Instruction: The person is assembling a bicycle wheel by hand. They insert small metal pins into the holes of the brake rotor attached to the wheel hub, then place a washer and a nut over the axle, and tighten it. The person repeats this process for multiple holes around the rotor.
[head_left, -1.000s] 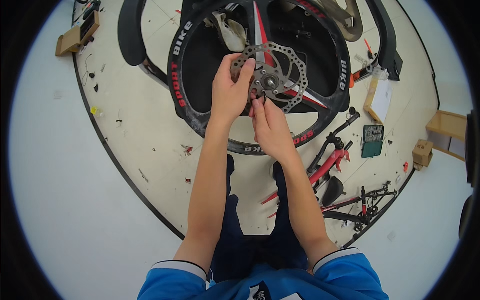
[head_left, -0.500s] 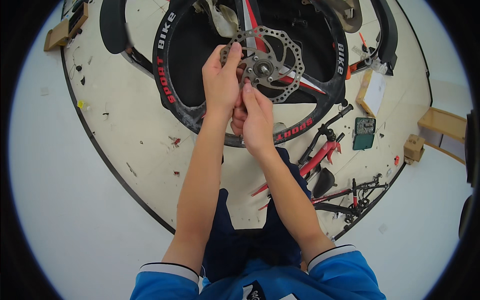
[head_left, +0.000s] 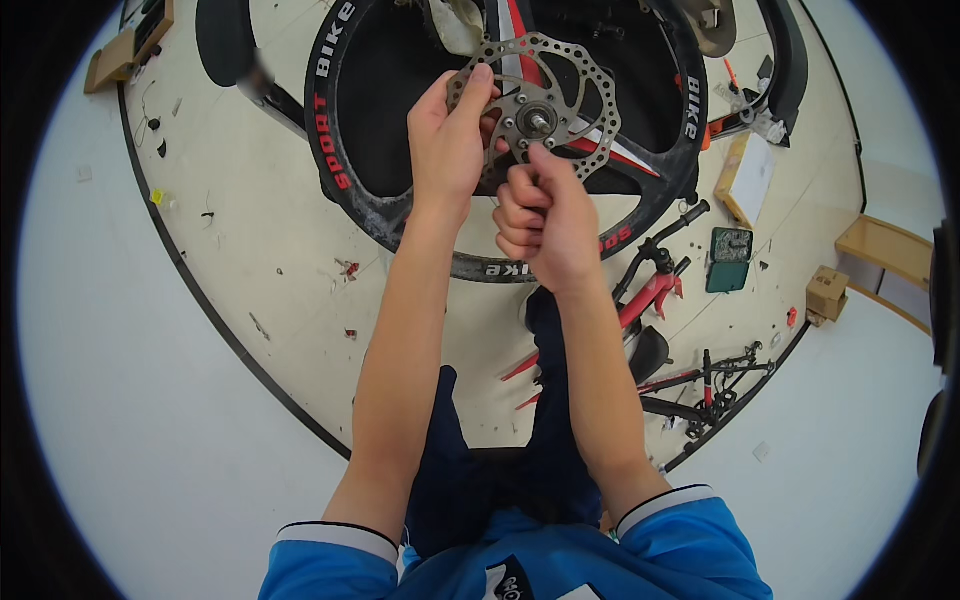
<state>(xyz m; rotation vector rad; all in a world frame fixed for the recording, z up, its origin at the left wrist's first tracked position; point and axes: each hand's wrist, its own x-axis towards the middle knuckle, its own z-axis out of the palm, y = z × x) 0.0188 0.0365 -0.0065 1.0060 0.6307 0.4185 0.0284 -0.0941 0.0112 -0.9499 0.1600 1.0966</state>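
Observation:
A steel brake disc [head_left: 607, 112] with drilled holes sits in front of a black three-spoke bicycle wheel [head_left: 330, 135] with red and white spokes. My left hand [head_left: 445, 145] grips the disc's left edge, thumb in front and fingers partly hidden behind. At the disc's centre the hub axle [head_left: 541, 124] sticks out, ringed by bolts. Below it, my right hand [head_left: 560, 225] is closed, its fingers curled. The right thumb tip lies close to a lower bolt of the disc; whether it touches or holds something small cannot be made out.
On the right lie a red bicycle frame [head_left: 650, 300], a black saddle [head_left: 650, 350], a green case [head_left: 728, 276] and a cardboard box [head_left: 827, 293]. A black fender-like curved part [head_left: 222, 45] stands at the upper left. Small scraps [head_left: 348, 270] dot the pale floor.
My right hand has moved right and drawn apart from the left, its thumb now by a lower bolt. The disc has shifted slightly right and up; my left hand still grips it.

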